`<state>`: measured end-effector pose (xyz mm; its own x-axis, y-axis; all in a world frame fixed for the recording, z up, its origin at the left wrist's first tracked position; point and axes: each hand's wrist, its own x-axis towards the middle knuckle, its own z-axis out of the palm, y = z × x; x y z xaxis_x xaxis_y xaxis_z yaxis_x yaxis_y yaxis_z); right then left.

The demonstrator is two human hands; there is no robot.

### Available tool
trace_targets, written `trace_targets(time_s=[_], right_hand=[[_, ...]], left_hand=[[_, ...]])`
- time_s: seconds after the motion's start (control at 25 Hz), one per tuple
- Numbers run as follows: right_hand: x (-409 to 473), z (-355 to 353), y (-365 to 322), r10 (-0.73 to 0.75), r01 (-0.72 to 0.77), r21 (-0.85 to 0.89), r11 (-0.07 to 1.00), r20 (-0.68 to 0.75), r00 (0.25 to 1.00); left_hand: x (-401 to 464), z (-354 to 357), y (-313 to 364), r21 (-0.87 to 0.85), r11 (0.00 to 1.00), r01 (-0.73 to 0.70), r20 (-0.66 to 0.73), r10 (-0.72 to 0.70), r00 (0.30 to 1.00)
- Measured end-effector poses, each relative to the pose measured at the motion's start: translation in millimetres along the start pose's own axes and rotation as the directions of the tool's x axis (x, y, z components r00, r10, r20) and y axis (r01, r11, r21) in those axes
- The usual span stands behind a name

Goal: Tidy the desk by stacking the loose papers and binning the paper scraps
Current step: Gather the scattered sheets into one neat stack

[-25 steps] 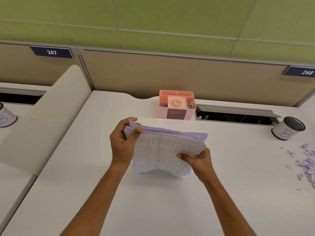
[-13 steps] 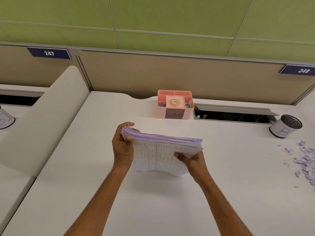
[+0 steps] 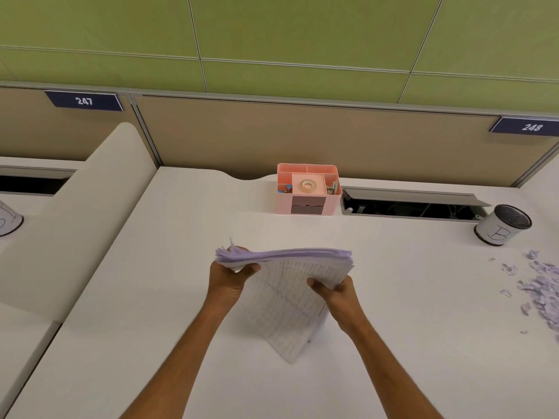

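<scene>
A thick stack of lined papers (image 3: 287,300) stands on edge over the middle of the white desk (image 3: 181,225), its top edge level and its lower corner pointing down near the desk surface. My left hand (image 3: 230,279) grips the stack's upper left corner. My right hand (image 3: 338,293) grips its right side, thumb on the front sheet. A scatter of small lilac paper scraps (image 3: 541,285) lies at the desk's right edge. A small mesh bin (image 3: 503,225) wrapped in white paper marked "B" stands behind the scraps.
A pink desk organiser (image 3: 307,189) with a tape roll sits at the back centre. To its right is an open cable slot (image 3: 414,204). A curved beige divider (image 3: 75,219) borders the desk on the left, with another wrapped cup (image 3: 7,220) beyond it.
The stack has tilted: its lower corner now hangs further down toward me, and both hands have shifted slightly while keeping their grip.
</scene>
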<state>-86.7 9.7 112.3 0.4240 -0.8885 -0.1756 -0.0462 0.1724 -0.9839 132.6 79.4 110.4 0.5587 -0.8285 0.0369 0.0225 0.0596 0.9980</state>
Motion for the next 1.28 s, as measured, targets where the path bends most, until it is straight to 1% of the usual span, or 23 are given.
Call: trace_targets(time_s=[0.04, 0.08, 0.16, 0.24, 0.28, 0.32, 0.36, 0.4, 0.48, 0.52, 0.56, 0.6, 0.68, 0.72, 0.76, 0.8, 0.84, 0.96, 1.04, 1.16, 1.2, 1.24, 1.28], right_hand=[[1, -1, 1, 0.000, 0.000, -0.028, 1.000, -0.016, 1.000], [2, -2, 2, 0.009, -0.011, -0.064, 0.998, -0.027, 1.000], [3, -4, 2, 0.034, -0.036, -0.074, 0.997, -0.034, 0.999], [3, -4, 2, 0.059, -0.059, -0.004, 0.998, -0.029, 0.998], [2, -5, 1, 0.077, -0.074, 0.060, 0.995, -0.035, 0.996], [1, -5, 0, 0.082, -0.075, 0.134, 0.988, -0.047, 0.995], [1, -6, 1, 0.084, -0.069, 0.212, 0.975, -0.066, 0.994], [1, -7, 1, 0.089, -0.061, 0.279, 0.958, -0.088, 0.992], [2, -9, 3, 0.119, -0.052, 0.392, 0.919, -0.148, 0.982], [3, -10, 5, 0.143, -0.049, 0.444, 0.895, -0.182, 0.973], [3, -11, 7, 0.173, -0.046, 0.491, 0.870, -0.216, 0.961], [4, -12, 8, 0.207, -0.047, 0.535, 0.844, -0.243, 0.947], [6, -10, 12, 0.263, -0.049, 0.608, 0.792, -0.267, 0.927], [6, -8, 14, 0.279, -0.049, 0.634, 0.772, -0.269, 0.922], [7, -6, 16, 0.290, -0.044, 0.651, 0.757, -0.276, 0.916], [7, -3, 17, 0.296, -0.038, 0.664, 0.747, -0.280, 0.913], [6, -1, 19, 0.298, -0.036, 0.672, 0.739, -0.278, 0.913], [-1, 4, 20, 0.271, -0.063, 0.669, 0.741, -0.211, 0.939], [-2, -3, 21, 0.231, -0.053, 0.658, 0.751, -0.187, 0.955], [10, -42, 22, 0.183, 0.034, 0.705, 0.708, -0.229, 0.956], [15, -58, 19, 0.162, 0.048, 0.698, 0.714, -0.232, 0.959], [19, -75, 18, 0.142, 0.045, 0.656, 0.753, -0.229, 0.963], [21, -88, 14, 0.127, 0.012, 0.568, 0.823, -0.205, 0.970]], left_hand=[[1, 1, -5, 0.035, 0.998, 0.054, 0.011, -0.055, 0.998], [2, 1, -7, 0.075, 0.993, 0.095, -0.007, -0.095, 0.995], [3, -2, -6, 0.132, 0.983, 0.124, -0.055, -0.118, 0.992], [8, -6, 4, 0.134, 0.986, 0.099, -0.017, -0.098, 0.995], [10, -8, 10, 0.126, 0.986, 0.106, 0.021, -0.110, 0.994], [12, -12, 15, 0.117, 0.983, 0.142, 0.071, -0.151, 0.986], [13, -19, 17, 0.119, 0.973, 0.200, 0.130, -0.215, 0.968], [13, -27, 18, 0.143, 0.952, 0.271, 0.193, -0.295, 0.936], [6, -46, 11, 0.216, 0.890, 0.401, 0.327, -0.453, 0.829], [2, -54, 4, 0.207, 0.862, 0.464, 0.368, -0.507, 0.779], [-3, -60, -3, 0.126, 0.838, 0.530, 0.405, -0.532, 0.744], [-11, -62, -8, -0.021, 0.804, 0.594, 0.431, -0.529, 0.731], [-26, -59, -20, -0.326, 0.681, 0.656, 0.457, -0.494, 0.740], [-33, -53, -24, -0.404, 0.633, 0.661, 0.480, -0.468, 0.742], [-41, -44, -26, -0.420, 0.624, 0.658, 0.493, -0.452, 0.743], [-48, -33, -29, -0.402, 0.653, 0.642, 0.483, -0.444, 0.755], [-54, -21, -29, -0.380, 0.697, 0.608, 0.445, -0.438, 0.781], [-52, 1, -22, -0.349, 0.781, 0.517, 0.270, -0.445, 0.854], [-44, -3, -18, -0.325, 0.831, 0.452, 0.187, -0.412, 0.892], [-29, -21, -10, -0.211, 0.909, 0.359, 0.127, -0.339, 0.932], [-24, -28, -7, -0.184, 0.921, 0.343, 0.123, -0.324, 0.938], [-19, -33, -5, -0.159, 0.930, 0.331, 0.123, -0.314, 0.941], [-15, -38, -4, -0.133, 0.937, 0.324, 0.122, -0.309, 0.943]])
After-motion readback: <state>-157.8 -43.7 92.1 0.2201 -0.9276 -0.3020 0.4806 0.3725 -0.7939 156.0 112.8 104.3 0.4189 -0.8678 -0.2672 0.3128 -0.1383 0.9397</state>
